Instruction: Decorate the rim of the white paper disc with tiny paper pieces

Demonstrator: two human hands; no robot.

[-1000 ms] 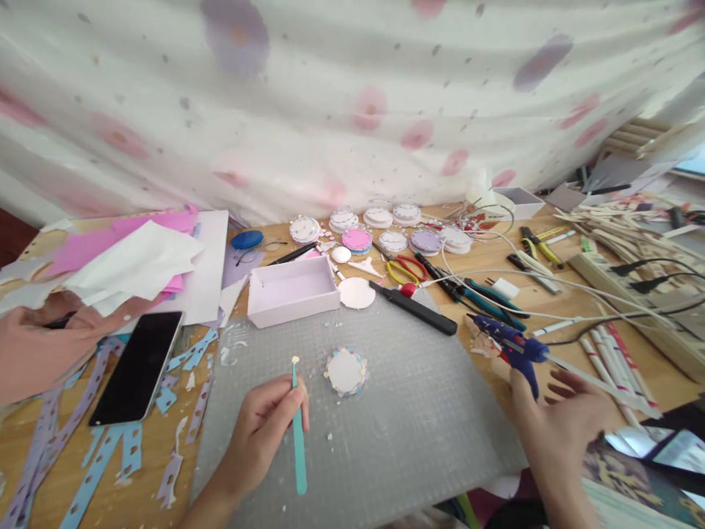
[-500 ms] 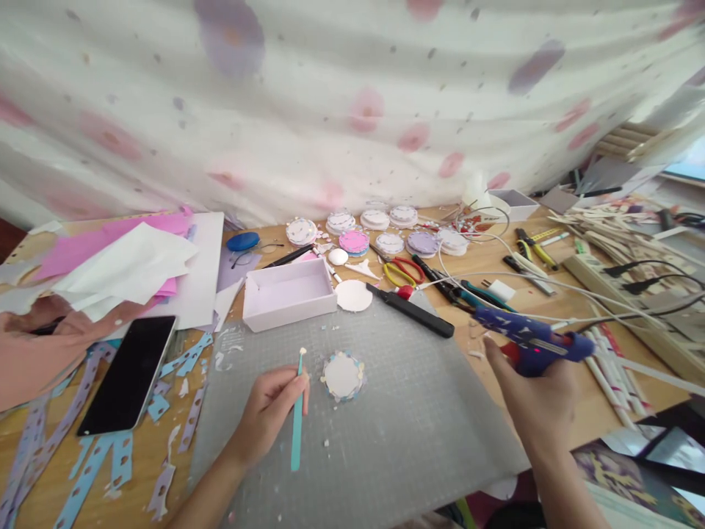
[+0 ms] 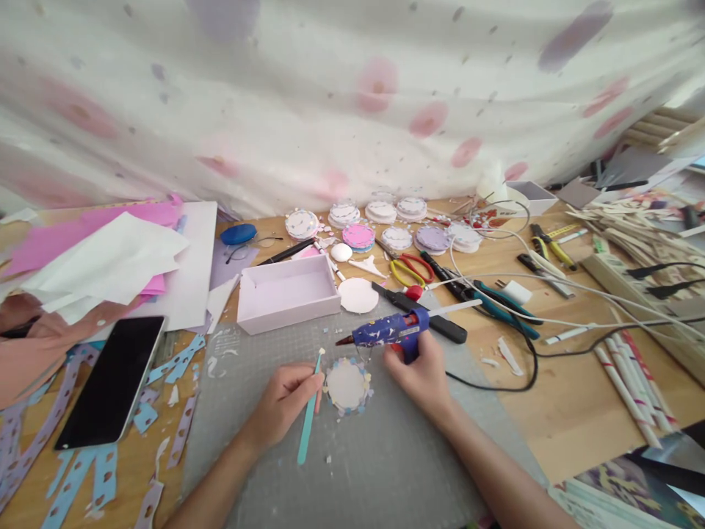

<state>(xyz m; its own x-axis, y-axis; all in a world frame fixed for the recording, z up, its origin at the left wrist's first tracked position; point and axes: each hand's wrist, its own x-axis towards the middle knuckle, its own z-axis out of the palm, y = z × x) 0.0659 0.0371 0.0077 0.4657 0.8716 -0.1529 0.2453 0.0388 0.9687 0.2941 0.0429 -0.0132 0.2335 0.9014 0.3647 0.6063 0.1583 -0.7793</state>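
Tweezers (image 3: 309, 422), teal and slim, are pinched in my left hand (image 3: 286, 404), with a tiny pale piece at their upper tip. My right hand (image 3: 421, 375) grips a blue glue gun (image 3: 385, 330) by its handle. The gun's dark nozzle points left, a short way from the tweezers' tip. Between my hands a white paper disc (image 3: 348, 386) edged with small pastel pieces lies on the grey cutting mat (image 3: 385, 470); neither hand appears to touch it. A white glue stick (image 3: 457, 312) sticks out of the gun's back.
An open white box (image 3: 289, 294) and a plain white disc (image 3: 359, 295) lie beyond the mat's middle. Several decorated discs (image 3: 358, 236) line the back. Pliers (image 3: 410, 270), a black-handled knife (image 3: 440, 323) and cables are at right. A phone (image 3: 113, 382) and punched paper strips lie left.
My right hand has brought the glue gun left from the table's right side to above the disc. My left hand still holds the tweezers. The view has shifted slightly.
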